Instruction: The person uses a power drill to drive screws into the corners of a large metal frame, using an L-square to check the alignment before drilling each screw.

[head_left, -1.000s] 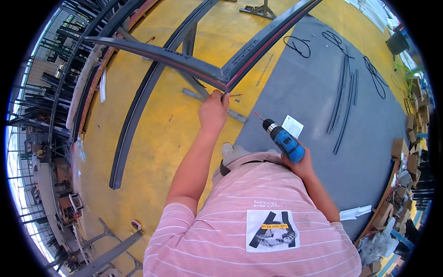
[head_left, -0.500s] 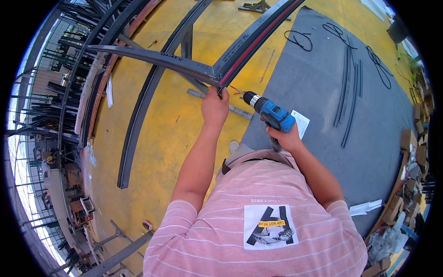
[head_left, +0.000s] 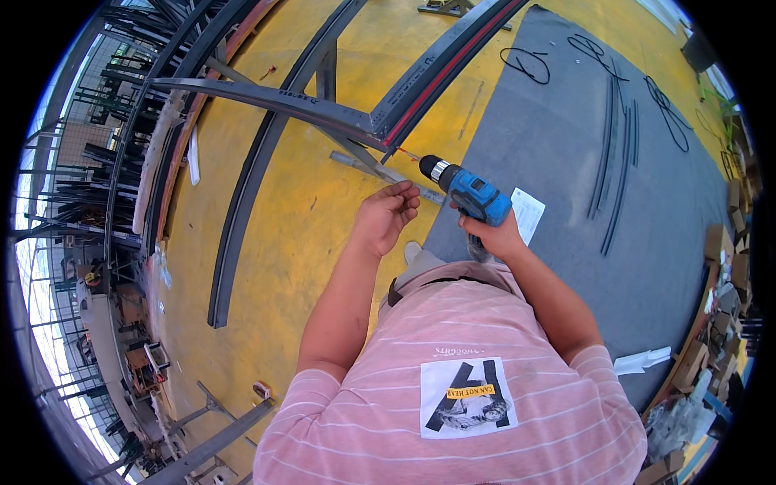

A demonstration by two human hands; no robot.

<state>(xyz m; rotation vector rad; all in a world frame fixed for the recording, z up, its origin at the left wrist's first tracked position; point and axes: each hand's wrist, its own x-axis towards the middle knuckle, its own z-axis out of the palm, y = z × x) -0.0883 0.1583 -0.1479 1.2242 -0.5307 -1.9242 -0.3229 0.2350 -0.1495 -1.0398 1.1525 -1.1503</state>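
A blue and black cordless drill [head_left: 478, 196] is gripped in my right hand [head_left: 499, 234]. Its thin bit points up and left, with its tip close to the corner of a dark metal frame [head_left: 374, 123]. Whether the bit touches the frame, I cannot tell. Along one frame bar runs a red strip [head_left: 418, 99]. Below that corner, away from the metal, my left hand [head_left: 388, 217] is raised with its fingers curled and thumb pressed in; anything small between them is too hard to see.
A dark bar [head_left: 242, 218] and support legs stand over the yellow floor [head_left: 299, 242] on the left. Coiled black cords [head_left: 529, 66] and long dark strips [head_left: 606, 153] lie on the grey mat. A white paper sheet [head_left: 527, 212] is behind the drill. Cardboard boxes [head_left: 718, 242] line the right.
My left hand has let go of the frame corner and drawn back toward me, fingers curled. The drill has shifted slightly to the left and nearer to me, still in my right hand.
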